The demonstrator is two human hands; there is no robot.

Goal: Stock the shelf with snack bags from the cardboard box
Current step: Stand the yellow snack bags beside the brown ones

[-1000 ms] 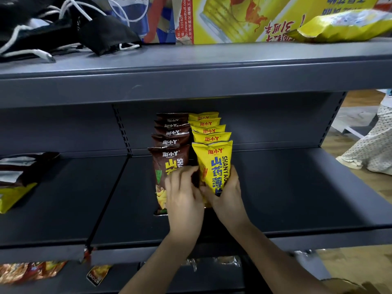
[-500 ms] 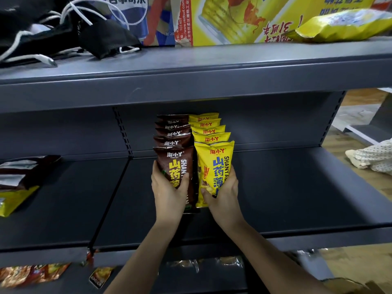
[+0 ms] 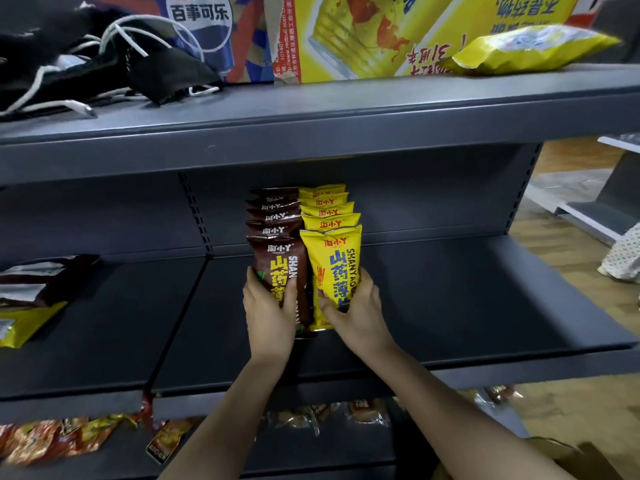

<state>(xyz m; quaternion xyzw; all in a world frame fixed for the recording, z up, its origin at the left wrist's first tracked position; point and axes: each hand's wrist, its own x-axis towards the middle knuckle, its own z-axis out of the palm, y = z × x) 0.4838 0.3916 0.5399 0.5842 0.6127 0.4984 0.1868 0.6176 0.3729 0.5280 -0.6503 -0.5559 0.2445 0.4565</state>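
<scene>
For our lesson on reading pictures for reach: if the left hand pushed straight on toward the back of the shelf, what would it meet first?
The left hand already grips the front brown bag. Pushed onward, that bag would likely press into the brown bags standing behind it, though depth is hard to judge.

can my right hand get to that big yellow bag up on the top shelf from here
Probably yes: the right hand grips the front yellow snack bag, so it must let go first; nothing stands before the big yellow bag.

Two rows of bags [image 3: 277,216] stand side by side mid-shelf [image 3: 450,306], each hand [image 3: 268,313] holding a front bag [image 3: 334,258].
</scene>
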